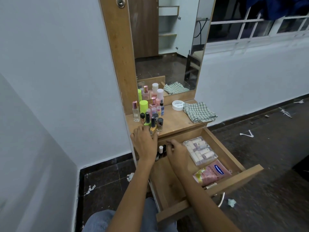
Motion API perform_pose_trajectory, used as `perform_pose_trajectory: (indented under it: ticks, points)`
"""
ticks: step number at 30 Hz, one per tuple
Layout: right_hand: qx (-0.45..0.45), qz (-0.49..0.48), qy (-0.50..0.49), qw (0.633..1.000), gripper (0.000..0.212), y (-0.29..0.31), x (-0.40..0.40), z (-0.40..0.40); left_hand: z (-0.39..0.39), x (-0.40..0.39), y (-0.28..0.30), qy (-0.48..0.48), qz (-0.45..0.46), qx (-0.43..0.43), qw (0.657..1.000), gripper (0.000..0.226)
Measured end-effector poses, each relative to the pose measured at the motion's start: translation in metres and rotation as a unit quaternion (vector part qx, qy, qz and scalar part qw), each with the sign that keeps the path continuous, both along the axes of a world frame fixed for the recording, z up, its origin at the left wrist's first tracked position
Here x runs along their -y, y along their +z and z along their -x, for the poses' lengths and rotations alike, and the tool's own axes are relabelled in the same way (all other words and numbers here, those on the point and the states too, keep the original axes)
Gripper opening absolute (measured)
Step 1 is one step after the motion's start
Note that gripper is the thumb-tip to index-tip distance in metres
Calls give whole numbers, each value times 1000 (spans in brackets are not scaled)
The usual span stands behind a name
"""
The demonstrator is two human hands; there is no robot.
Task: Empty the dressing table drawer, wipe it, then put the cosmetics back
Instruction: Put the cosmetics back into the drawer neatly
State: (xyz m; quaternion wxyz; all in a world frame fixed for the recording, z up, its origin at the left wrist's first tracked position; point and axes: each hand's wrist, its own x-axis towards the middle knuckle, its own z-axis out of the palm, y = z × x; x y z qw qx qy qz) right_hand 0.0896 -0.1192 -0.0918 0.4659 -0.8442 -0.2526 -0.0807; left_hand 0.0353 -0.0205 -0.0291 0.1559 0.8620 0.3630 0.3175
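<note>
On the wooden dressing table top (pixel 177 121), head view, left side: a cluster of upright cosmetics bottles (pixel 150 113), among them a clear square perfume bottle (pixel 136 112), a lime-green capped bottle (pixel 143 106), pink bottles with rose-gold caps and several small nail polish bottles with black caps. Just right of the cluster, near the mirror (pixel 167 47): a round white jar (pixel 178 105), lid up. Touching that jar on its right: a crumpled green-and-white checked cloth (pixel 199 112), reaching to the right edge of the top.

Below the top: the drawer (pixel 234 180), pulled well out. Contents, right half: a clear plastic box of pale rollers (pixel 199 150), lying flat; nearer the drawer front, a pink Vaseline pouch (pixel 214 173) with a yellowish packet (pixel 198 175) beside it. Contents, far left corner: a few small nail polish bottles (pixel 161 151), upright, one with a white cap.

Left hand (pixel 144 138): at the front left edge of the top, fingers curled round a yellow nail polish bottle (pixel 153 127) that stands at the front of the cluster.

Right hand (pixel 176 149): inside the drawer, just beside the small bottles in the corner, fingers curled towards them; whether it has hold of one cannot be told.

Floor (pixel 267 148): dark tiles, scattered white scraps.
</note>
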Motion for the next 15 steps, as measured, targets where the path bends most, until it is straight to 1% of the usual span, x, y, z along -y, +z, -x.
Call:
perform_pose_trajectory:
  ticks: [3,6,7,10,11,13,15]
  points:
    - [23,-48,19,998,26,3,1,2,-7,-4,0,24,10,-4,1000,26]
    - [20,-99,53,994,24,10,3,5,4,-4,-2,21,10,-1,1000,24]
    - [17,-110,75,991,27,13,5,6,12,-2,-4,7,3,7,1000,24]
    - [-5,-107,161,981,43,21,11,9,45,4,-9,-60,-16,13,998,22]
    - [-16,-104,194,975,44,24,15,11,56,5,-11,-83,-21,3,996,21]
    - [-50,-89,247,964,37,30,23,13,71,5,-15,-131,-21,-16,991,20]
    - [-66,-52,289,954,30,37,32,17,77,5,-20,-171,-9,-16,985,20]
